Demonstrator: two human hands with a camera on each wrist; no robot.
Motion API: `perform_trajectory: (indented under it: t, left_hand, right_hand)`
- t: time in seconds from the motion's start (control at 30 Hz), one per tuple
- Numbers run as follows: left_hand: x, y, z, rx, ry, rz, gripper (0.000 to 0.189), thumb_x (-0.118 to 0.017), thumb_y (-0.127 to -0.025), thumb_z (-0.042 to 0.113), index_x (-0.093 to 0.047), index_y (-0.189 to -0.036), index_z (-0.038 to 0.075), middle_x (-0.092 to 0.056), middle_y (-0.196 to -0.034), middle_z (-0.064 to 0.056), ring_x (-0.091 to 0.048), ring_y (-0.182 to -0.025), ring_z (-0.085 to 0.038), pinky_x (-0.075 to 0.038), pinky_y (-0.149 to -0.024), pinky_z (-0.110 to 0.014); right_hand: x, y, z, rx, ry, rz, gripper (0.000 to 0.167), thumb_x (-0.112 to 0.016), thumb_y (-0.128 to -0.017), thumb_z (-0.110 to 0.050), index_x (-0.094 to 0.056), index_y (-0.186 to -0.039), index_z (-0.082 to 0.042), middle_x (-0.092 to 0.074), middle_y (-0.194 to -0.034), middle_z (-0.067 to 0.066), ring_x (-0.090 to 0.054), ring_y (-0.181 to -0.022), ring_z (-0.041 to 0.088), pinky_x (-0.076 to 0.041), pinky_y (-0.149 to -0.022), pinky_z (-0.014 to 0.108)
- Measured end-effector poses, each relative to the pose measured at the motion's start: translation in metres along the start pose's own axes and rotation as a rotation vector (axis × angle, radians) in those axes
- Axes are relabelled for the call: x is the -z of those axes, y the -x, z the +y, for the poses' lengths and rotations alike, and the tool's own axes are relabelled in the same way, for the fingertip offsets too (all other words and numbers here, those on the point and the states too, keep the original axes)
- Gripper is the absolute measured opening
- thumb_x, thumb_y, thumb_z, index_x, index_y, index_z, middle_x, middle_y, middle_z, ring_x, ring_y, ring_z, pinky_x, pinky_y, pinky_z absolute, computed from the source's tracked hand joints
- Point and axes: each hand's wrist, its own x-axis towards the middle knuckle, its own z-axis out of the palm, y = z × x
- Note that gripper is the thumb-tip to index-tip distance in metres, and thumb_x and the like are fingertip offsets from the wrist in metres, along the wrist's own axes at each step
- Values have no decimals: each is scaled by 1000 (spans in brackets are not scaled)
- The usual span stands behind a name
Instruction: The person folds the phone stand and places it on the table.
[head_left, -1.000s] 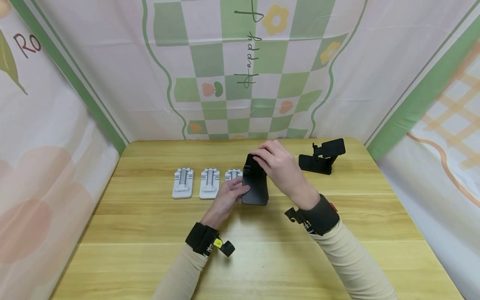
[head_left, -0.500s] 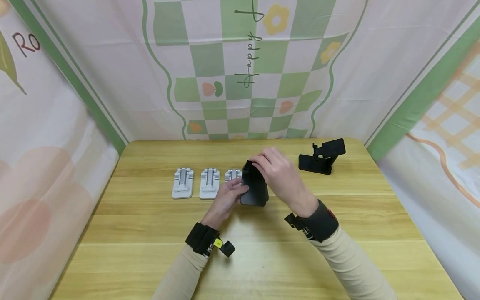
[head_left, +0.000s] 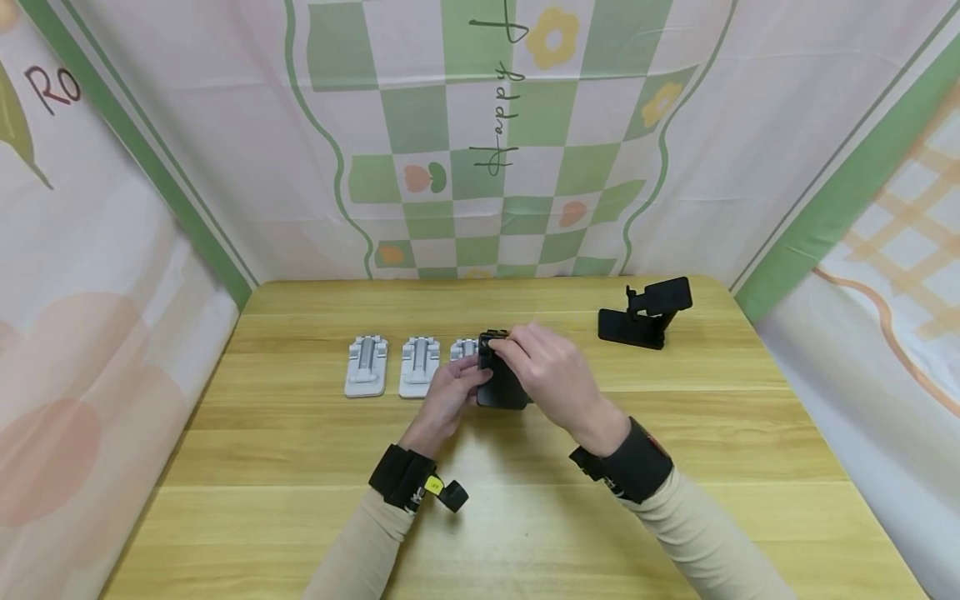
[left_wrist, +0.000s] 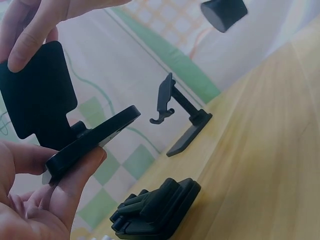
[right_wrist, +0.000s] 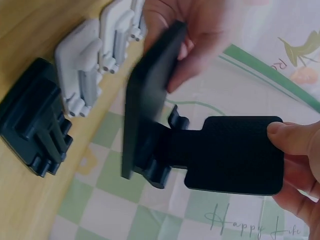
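Note:
My left hand point(head_left: 448, 398) grips the base of a black folding phone stand point(head_left: 501, 385) by its edge, thumb on top, above the table. The stand's upper plate point(right_wrist: 235, 155) is swung up from the base at an angle. My right hand point(head_left: 551, 371) pinches the far end of that plate, with the thumb point(right_wrist: 290, 135) on one face. In the left wrist view the base point(left_wrist: 92, 142) lies between left thumb and fingers. In the head view the right hand covers much of the stand.
Two white folded stands point(head_left: 366, 367) point(head_left: 419, 367) lie in a row; a third point(head_left: 463, 348) is partly hidden by the left hand. A folded black stand point(left_wrist: 155, 210) lies nearby. An unfolded black stand point(head_left: 645, 312) stands at the table's point(head_left: 525, 517) back right.
My right hand has come down and nearer to me, tilting the plate of the phone stand with it. The left hand has barely shifted and keeps its grip on the base.

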Motion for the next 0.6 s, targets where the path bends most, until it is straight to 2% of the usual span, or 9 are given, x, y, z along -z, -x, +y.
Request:
perform_trajectory:
  t: [0.13,0.23,0.37,0.47,0.6]
  left_hand:
    - [0,0,1,9,2,16,46,-62,-96,1,-56,-140,-10,-66,-130,-28,-72,-88,-10,-55,-64,-17]
    - [0,0,1,16,-6,33,45,-62,-96,2,-57,-139,-9,-68,-128,-27,-70,-83,-8,-51,-61,-16]
    - [0,0,1,23,-16,60,41,-63,-95,2,-60,-135,-9,-74,-117,-21,-65,-75,-6,-46,-57,-15]
    - [-1,1,3,27,-25,81,40,-63,-95,2,-62,-134,-9,-76,-112,-16,-64,-72,-6,-45,-55,-16]
    - [-1,1,3,28,-26,91,40,-59,-96,0,-60,-136,-9,-75,-116,-18,-68,-76,-7,-49,-57,-16]
  right_hand:
    - [-3,6,-3,24,21,8,16,-61,-98,7,-73,-104,0,-67,-91,10,-65,-78,23,-60,-69,33]
    - [-5,9,-5,38,39,-5,17,-61,-98,8,-74,-104,-1,-68,-92,9,-64,-78,22,-59,-69,32]
    - [-6,12,-10,57,56,-32,21,-73,-87,11,-75,-104,-1,-67,-93,8,-65,-81,22,-59,-70,31]
    - [-7,14,-12,67,61,-47,24,-78,-83,10,-75,-104,-1,-67,-93,8,-65,-81,22,-59,-68,30]
    - [-9,17,-15,81,69,-61,26,-81,-81,8,-74,-105,-1,-67,-93,8,-64,-81,21,-58,-65,29]
